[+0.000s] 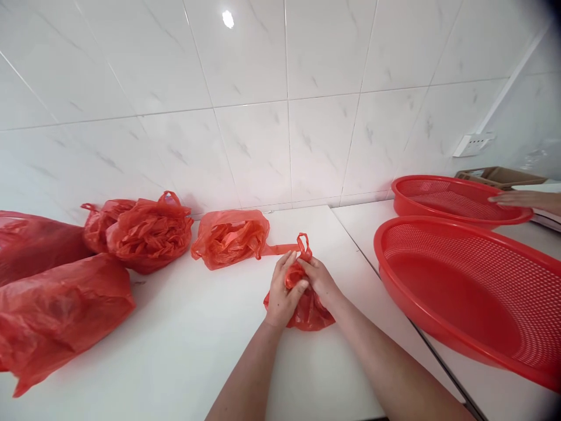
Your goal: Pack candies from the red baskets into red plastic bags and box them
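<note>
A small red plastic bag (309, 313) lies on the white counter (197, 345) in the middle of the view. My left hand (281, 292) and my right hand (319, 279) both pinch its knotted handles, fingers closed on the plastic. One handle loop (303, 242) sticks up just beyond my fingers. A second red bag (230, 238) lies right behind, its handle stretched toward my hands.
More full red bags sit to the left: one bunched (144, 234) near the tiled wall, two large ones (56, 316) at the left edge. Two red perforated baskets (468, 292) (456, 199) stand on the right. Another person's hand (523, 200) rests on the far basket's rim.
</note>
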`<state>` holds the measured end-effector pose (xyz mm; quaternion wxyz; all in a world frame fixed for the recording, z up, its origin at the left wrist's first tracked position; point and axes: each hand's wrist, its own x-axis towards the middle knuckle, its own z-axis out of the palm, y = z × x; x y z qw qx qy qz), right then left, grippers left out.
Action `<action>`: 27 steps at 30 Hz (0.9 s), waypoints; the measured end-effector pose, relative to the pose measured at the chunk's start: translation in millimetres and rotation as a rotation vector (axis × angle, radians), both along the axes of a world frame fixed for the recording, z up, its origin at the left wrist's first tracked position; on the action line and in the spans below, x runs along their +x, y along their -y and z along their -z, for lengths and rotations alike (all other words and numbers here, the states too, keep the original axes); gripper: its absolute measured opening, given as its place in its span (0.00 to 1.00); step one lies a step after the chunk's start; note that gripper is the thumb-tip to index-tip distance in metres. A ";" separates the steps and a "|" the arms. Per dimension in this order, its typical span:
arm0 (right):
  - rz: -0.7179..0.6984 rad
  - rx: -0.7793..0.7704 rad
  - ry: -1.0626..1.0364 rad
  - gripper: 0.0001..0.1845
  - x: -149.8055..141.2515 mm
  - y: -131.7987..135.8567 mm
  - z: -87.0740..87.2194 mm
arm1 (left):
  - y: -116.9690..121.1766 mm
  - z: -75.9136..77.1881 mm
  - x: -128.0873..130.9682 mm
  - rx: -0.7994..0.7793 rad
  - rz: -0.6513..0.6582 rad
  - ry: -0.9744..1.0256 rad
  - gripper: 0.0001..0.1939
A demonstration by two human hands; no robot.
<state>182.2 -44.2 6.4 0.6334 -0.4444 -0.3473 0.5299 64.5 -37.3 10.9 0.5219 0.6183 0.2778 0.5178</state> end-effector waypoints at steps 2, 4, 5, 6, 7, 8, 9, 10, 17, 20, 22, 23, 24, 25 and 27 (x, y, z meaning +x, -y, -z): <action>-0.041 0.012 0.016 0.13 -1.2 2.0 -0.9 | -2.2 1.6 -1.2 -0.107 0.001 0.024 0.21; -0.095 0.039 -0.003 0.11 -0.8 4.0 -2.6 | -6.3 3.8 -4.0 -0.249 0.014 0.037 0.24; -0.129 0.059 -0.023 0.11 0.2 4.9 -3.6 | -8.5 4.8 -5.6 -0.296 0.015 0.044 0.25; -0.165 0.079 -0.051 0.13 1.5 5.8 -4.7 | -10.5 5.5 -7.1 -0.321 0.018 0.054 0.26; -0.199 0.089 -0.081 0.15 3.2 6.5 -5.6 | -12.3 6.0 -8.3 -0.331 0.022 0.066 0.27; -0.230 0.089 -0.108 0.17 5.1 7.1 -6.4 | -13.7 6.2 -9.3 -0.337 0.029 0.075 0.27; -0.255 0.081 -0.125 0.20 7.2 7.5 -6.8 | -14.7 6.2 -10.0 -0.344 0.033 0.078 0.27; -0.270 0.068 -0.129 0.22 9.2 7.8 -7.1 | -15.4 6.0 -10.5 -0.354 0.037 0.074 0.27; -0.324 0.100 0.128 0.18 17.2 10.2 -11.2 | -16.3 5.7 -12.6 -0.358 0.064 0.033 0.25; -0.324 0.117 0.226 0.26 18.8 11.7 -14.7 | -16.4 7.1 -12.4 -0.337 0.047 0.035 0.24; -0.257 0.089 0.346 0.29 19.5 11.7 -14.8 | -16.5 7.8 -11.9 -0.323 0.023 0.031 0.23; -0.204 0.072 0.422 0.29 19.5 11.3 -14.0 | -16.5 7.9 -11.6 -0.312 0.008 0.026 0.22; -0.145 0.054 0.502 0.27 19.1 10.6 -12.8 | -16.3 7.9 -11.3 -0.299 -0.007 0.018 0.21; -0.093 0.038 0.579 0.25 18.5 9.7 -11.4 | -16.0 7.7 -10.9 -0.284 -0.018 0.007 0.20; -0.005 0.017 0.710 0.19 16.8 7.4 -8.0 | -14.8 7.2 -10.3 -0.255 -0.028 -0.018 0.18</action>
